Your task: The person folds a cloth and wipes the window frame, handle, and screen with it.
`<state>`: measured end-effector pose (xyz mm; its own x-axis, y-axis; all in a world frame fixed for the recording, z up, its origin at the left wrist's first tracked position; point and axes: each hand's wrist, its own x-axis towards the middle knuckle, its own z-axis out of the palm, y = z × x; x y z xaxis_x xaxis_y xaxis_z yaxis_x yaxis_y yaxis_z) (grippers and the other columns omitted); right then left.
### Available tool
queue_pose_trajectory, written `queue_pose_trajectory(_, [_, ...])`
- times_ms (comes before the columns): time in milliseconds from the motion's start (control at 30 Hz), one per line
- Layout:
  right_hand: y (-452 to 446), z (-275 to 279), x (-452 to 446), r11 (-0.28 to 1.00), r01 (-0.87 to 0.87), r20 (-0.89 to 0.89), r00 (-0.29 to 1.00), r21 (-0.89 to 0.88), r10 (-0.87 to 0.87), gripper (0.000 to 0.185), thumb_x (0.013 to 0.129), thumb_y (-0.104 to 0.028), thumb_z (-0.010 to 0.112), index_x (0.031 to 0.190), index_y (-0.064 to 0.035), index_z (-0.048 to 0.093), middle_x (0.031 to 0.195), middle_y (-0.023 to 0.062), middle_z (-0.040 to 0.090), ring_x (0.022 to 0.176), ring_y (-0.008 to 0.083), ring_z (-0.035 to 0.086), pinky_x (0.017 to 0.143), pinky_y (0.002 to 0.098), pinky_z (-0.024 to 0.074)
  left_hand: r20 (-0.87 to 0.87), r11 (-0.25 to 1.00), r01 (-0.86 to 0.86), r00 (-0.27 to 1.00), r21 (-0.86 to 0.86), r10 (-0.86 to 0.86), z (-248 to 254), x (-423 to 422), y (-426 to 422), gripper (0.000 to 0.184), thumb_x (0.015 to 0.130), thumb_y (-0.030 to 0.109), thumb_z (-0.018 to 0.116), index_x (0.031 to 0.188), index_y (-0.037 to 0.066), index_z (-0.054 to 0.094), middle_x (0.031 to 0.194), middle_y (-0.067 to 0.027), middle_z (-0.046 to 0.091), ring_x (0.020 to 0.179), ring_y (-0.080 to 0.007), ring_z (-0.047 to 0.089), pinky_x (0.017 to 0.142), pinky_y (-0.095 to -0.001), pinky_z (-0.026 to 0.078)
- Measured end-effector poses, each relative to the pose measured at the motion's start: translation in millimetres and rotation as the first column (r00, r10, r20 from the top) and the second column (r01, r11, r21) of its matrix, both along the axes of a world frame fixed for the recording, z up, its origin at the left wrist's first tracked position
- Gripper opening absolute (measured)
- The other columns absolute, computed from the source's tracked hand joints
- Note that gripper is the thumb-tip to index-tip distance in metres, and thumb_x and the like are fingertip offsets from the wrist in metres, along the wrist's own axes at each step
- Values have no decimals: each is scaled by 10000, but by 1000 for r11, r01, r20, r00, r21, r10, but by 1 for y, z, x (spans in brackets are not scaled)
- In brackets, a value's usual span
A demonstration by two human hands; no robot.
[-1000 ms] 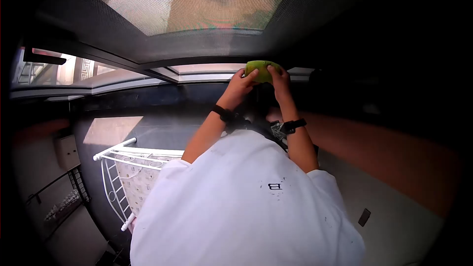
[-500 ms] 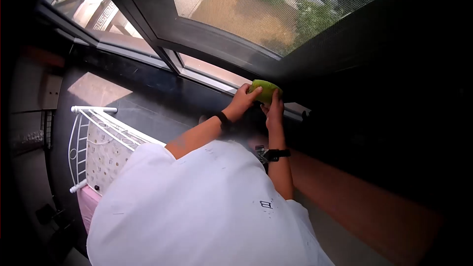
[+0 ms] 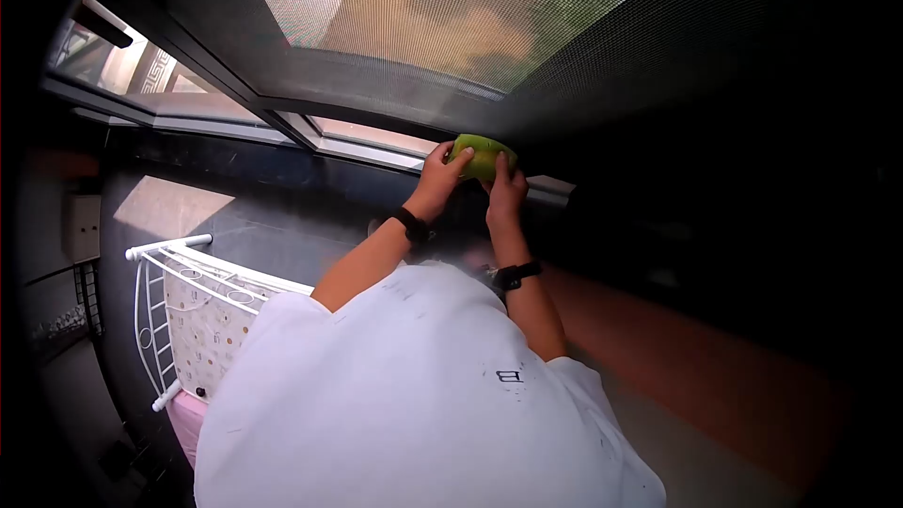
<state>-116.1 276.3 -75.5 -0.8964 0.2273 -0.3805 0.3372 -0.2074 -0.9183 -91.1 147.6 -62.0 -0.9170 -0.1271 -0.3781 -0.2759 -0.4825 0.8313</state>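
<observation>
Both hands grip a small yellow-green thing (image 3: 482, 143) with a curved top edge, held up at the lower edge of the window screen. Its exact kind is not clear. My left hand (image 3: 436, 181) closes on its left side, the thumb lying across the near face. From below right, my right hand (image 3: 507, 194) pinches it, with the thumb pressed on the front. The other fingers are mostly hidden behind the green thing. Just beyond the hands is the mesh window screen (image 3: 423, 14). Dark bands circle both wrists.
A pale metal window track (image 3: 367, 152) runs behind the hands. To the left, a white metal bed frame (image 3: 169, 250) stands beside a patterned pad (image 3: 202, 329) and pink bedding (image 3: 186, 419). Sunlight falls on the dark ledge (image 3: 273, 226). Deep shadow covers the right side.
The view has tilted and shifted, so the hands and the green thing appear slightly farther up and left. Both hands keep their hold, and more of the green thing's front shows.
</observation>
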Motion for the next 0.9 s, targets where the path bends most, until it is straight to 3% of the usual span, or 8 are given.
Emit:
queue_pose_trajectory(100, [0,-8,-6,998,23,-11,1000,61,-22,436,910,-379,629,1130,-5,588,1059,111,624,886,206,628,728,316,543,7,1000,20,1000,-6,-20,-7,-6,1,467,893,323,649,1189,-26,555,1019,-80,627,878,-126,592,732,-255,488])
queue_pose_trajectory(267, [20,-57,-18,892,-194,-29,974,408,225,424,942,-368,576,1104,24,591,1030,123,612,862,199,645,650,332,595,-42,935,34,998,-352,-52,-20,-9,-1,442,897,337,636,1089,-60,599,934,-132,662,851,-177,620,769,-307,494])
queue_pose_trajectory(367, [10,-36,-16,915,-95,-83,987,393,138,462,930,-427,576,1001,26,633,867,141,672,842,203,632,721,364,502,-39,922,57,996,-382,-78,-35,-13,1,428,907,334,618,1070,-61,603,919,-153,668,840,-198,630,770,-319,493])
queue_pose_trajectory(500, [5,-1,-10,973,-172,37,985,152,168,483,918,-446,586,1127,-11,575,1012,112,624,857,197,623,649,332,550,-54,922,32,997,-385,-57,-26,-11,2,392,918,312,599,1059,-54,606,920,-164,669,860,-220,634,781,-336,488])
queue_pose_trajectory(633, [6,11,-15,942,-304,175,944,140,278,531,906,-488,580,1163,-25,545,1035,110,604,864,207,642,613,325,587,-81,922,62,992,-381,-100,-27,-10,2,405,930,324,588,1097,-45,580,949,-158,658,864,-215,632,770,-324,495])
queue_pose_trajectory(700, [3,7,-16,942,-291,186,948,169,260,525,909,-479,579,1163,-21,543,1038,115,602,864,211,641,611,331,588,-53,964,110,991,-242,-126,-23,-11,1,427,948,370,571,1168,6,533,960,-57,604,796,-105,556,650,-250,475])
queue_pose_trajectory(800, [1,-2,-18,938,-273,161,957,215,241,520,914,-465,577,1156,-6,540,1039,125,599,855,216,642,602,337,588,35,963,201,980,-180,-198,-21,-14,-2,450,962,387,539,1168,-10,497,1005,-126,615,852,-184,608,712,-297,511])
queue_pose_trajectory(900, [2,-11,-18,936,-252,89,967,247,237,531,916,-457,576,1135,26,553,1019,144,612,844,228,644,604,341,573,14,961,160,987,-225,-161,-17,-16,0,459,963,405,533,1157,-9,495,992,-113,609,826,-163,595,682,-288,507])
